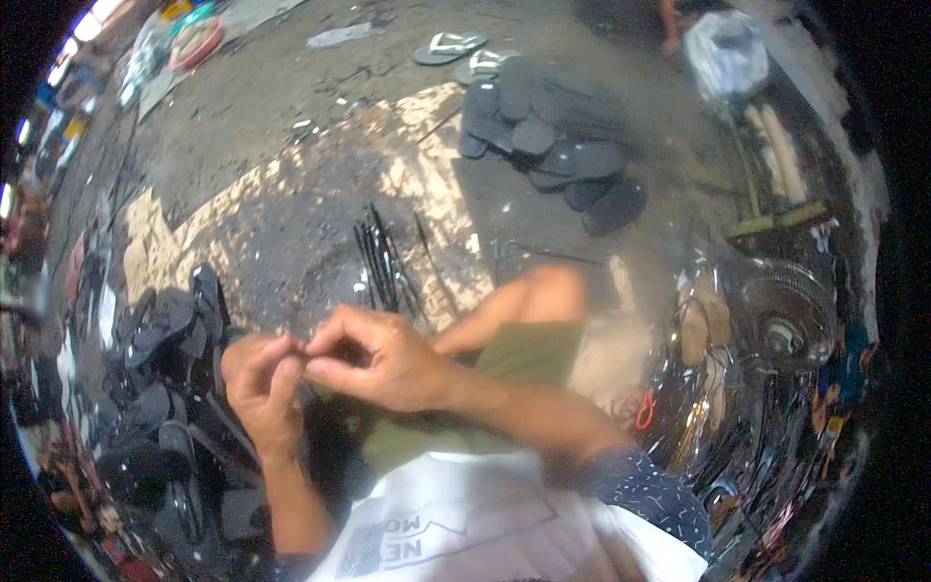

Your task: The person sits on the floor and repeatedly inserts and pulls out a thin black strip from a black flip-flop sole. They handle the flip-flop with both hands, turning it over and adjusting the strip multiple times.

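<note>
Pinching hands over lap.
Left hand [260, 380] and right hand [373, 357] meet fingertip to fingertip, pinched narrow; contents indiscernible. Black straps [383, 262] ahead; dark soles [543, 136] beyond.

A clear plastic bag [725, 50], bulging and pale with a bluish sheen, sits far up and to the right of the right hand [373, 359], near the top edge of the view. A second clear plastic bag [145, 60], crumpled and with green showing through, lies far up and to the left of the left hand [260, 383], just beside a round basin. Close below both hands, on the person's white shirt, is a printed label [398, 541]: a dark outlined box with dark block lettering. No signs or screens can be made out; the rim areas are too blurred to tell.
</note>
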Available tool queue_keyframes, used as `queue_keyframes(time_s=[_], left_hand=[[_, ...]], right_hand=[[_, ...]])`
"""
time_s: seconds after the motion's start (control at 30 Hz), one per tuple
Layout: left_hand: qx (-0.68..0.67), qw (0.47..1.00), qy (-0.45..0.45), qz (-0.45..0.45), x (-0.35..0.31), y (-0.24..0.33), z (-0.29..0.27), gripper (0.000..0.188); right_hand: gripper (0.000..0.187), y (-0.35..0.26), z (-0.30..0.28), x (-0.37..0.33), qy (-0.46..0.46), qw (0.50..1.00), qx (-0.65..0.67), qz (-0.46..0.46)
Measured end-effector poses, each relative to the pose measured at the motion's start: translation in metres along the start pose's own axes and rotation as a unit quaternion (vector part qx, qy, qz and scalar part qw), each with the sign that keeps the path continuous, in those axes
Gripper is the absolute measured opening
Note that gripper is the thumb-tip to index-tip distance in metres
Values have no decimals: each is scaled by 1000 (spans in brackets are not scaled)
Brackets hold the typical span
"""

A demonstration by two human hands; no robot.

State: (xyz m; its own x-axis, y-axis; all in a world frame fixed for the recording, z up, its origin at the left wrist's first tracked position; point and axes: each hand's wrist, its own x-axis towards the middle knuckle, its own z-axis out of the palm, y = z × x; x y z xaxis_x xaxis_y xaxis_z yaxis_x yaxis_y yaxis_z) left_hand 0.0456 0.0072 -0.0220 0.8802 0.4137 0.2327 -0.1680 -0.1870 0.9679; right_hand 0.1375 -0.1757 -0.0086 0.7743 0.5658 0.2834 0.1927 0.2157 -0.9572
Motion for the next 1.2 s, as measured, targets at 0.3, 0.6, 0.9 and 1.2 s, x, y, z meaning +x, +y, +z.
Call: queue_keyframes(time_s=[0.3, 0.6, 0.9, 1.2], left_hand=[[123, 981, -99, 114, 9, 22, 3, 24], [89, 995, -40, 16, -8, 9, -13, 19], [538, 796, -274, 38, 2, -45, -62, 80], [352, 929, -79, -83, -28, 53, -10, 74]], right_hand=[[20, 1, -6, -5, -69, 952, 226, 195], [24, 8, 7, -9, -42, 999, 11, 31], [22, -74, -62, -51, -52, 918, 392, -16], [9, -100, -74, -41, -173, 892, 279, -310]])
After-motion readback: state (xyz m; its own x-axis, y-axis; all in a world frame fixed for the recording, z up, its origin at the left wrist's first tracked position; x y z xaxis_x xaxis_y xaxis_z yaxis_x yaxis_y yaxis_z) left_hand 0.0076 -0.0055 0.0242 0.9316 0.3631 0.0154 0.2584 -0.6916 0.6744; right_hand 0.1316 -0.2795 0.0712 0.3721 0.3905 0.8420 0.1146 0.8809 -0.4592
